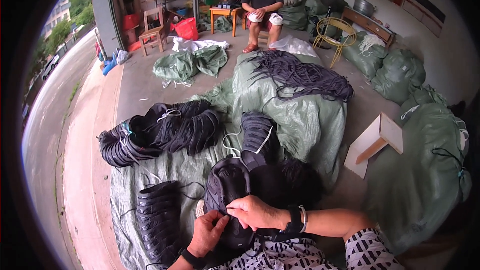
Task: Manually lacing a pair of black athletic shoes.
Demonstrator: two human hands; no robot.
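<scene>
A black shoe upper (227,180) rests in my lap, toe pointing away from me. My left hand (207,231) pinches its left edge between thumb and forefinger. Coming in from the right, my right hand (257,213) is closed, its fingertips nearly meeting the left ones over the shoe's opening. A thin dark piece shows at those fingertips, too small to name. Just beyond lies a stack of nested black uppers (259,137) with a white cord (265,140) about it. To the left of my hands is another row of nested uppers (159,220).
Bundled black uppers (165,130) lie on green woven sheeting (195,170). Black laces (305,77) are heaped on a covered pile ahead. A small wooden stand (377,142) and bulging green sacks (420,170) are at the right. A person (262,5) sits at the back.
</scene>
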